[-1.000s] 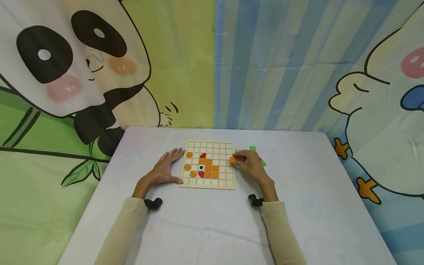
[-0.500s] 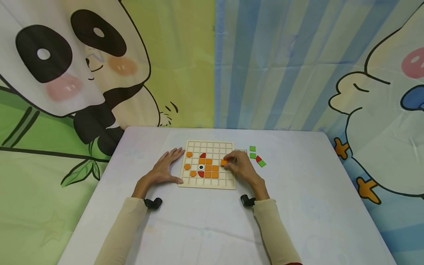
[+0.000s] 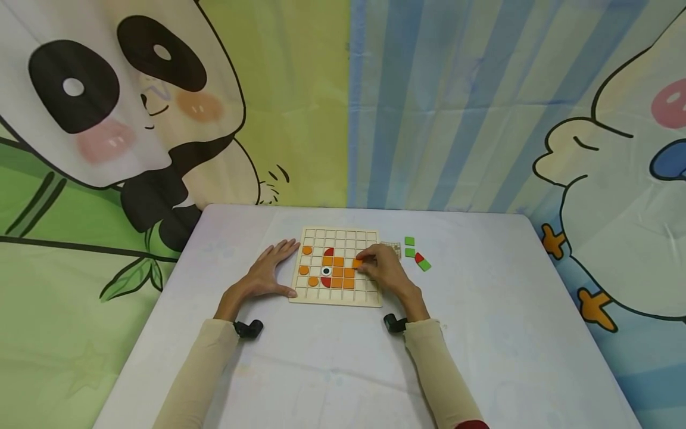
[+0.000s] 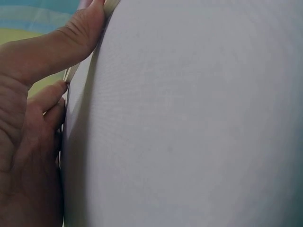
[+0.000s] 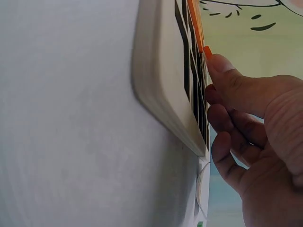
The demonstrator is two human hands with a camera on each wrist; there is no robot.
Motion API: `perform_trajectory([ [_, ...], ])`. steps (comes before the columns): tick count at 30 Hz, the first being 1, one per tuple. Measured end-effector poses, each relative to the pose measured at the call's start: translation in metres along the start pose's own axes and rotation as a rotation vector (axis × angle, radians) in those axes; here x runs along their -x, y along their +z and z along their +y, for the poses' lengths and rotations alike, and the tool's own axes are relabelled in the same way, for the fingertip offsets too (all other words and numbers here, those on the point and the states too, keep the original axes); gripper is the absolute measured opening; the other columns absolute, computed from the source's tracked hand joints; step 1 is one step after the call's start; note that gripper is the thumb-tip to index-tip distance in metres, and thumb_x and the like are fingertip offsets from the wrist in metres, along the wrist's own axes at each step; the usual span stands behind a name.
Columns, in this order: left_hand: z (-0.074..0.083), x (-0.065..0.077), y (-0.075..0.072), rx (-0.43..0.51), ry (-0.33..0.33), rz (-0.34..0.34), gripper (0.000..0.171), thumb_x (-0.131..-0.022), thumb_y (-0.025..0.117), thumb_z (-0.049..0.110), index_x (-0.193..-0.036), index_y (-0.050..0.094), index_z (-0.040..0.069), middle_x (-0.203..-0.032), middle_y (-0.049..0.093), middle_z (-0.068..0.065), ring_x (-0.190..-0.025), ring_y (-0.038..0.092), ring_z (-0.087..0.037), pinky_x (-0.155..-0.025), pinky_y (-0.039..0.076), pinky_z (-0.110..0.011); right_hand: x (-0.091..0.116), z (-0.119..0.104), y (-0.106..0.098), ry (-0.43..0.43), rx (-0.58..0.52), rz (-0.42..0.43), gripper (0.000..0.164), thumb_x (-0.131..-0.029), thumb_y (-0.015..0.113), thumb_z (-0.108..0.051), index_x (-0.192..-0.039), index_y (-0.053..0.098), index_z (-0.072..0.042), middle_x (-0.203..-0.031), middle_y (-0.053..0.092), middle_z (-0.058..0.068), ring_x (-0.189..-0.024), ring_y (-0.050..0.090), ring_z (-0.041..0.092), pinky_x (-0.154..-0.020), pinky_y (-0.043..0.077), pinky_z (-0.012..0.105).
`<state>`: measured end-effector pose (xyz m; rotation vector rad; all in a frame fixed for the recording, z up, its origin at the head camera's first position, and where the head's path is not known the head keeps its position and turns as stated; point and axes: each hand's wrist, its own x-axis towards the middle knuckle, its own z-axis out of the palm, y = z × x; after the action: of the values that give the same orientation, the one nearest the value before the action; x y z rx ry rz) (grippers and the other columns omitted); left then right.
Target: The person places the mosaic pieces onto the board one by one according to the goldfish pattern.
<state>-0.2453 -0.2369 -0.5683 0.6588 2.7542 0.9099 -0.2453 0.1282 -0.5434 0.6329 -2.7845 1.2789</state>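
A wooden grid board lies on the table, bearing orange square tiles, red quarter-round tiles, orange discs and a black-and-white eye disc. My right hand pinches an orange square tile over the board's right part, just right of the orange cluster. In the right wrist view that tile pokes out beyond the thumb, close over the grid. At the board's left edge my left hand is spread, thumb at the lower corner and fingertips at the upper side.
Right of the board lie green square tiles and a red quarter-round tile. A small printed card is partly hidden behind my right hand. The white table runs back to a cartoon curtain.
My right hand has moved left with the orange square tile, from the board's right edge to near the orange cluster, uncovering the green and red tiles. My left hand has stayed put.
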Motion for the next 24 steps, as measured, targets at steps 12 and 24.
perform_trajectory([
  [12,0.0006,0.0000,-0.0004,-0.003,-0.001,-0.002,0.139,-0.065,0.104,0.048,-0.174,0.027,0.009,-0.183,0.022,-0.017,-0.171,0.013,-0.045,-0.141,0.005,-0.065,-0.0078,0.0027,0.0058,0.044,-0.008,0.011,0.021,-0.090,0.090,-0.008,-0.111,0.085,-0.006,-0.110,0.080,0.009,-0.102,0.075,0.026,-0.095,0.065,0.046],
  [24,-0.0002,0.0001,0.0004,-0.007,-0.005,-0.006,0.139,-0.065,0.104,0.048,-0.174,0.027,0.009,-0.183,0.022,-0.016,-0.171,0.013,-0.043,-0.141,0.004,-0.064,-0.0087,0.0019,0.0071,0.077,-0.029,-0.008,0.030,-0.090,0.090,-0.011,-0.118,0.083,-0.004,-0.114,0.079,0.011,-0.108,0.075,0.029,-0.100,0.065,0.046],
])
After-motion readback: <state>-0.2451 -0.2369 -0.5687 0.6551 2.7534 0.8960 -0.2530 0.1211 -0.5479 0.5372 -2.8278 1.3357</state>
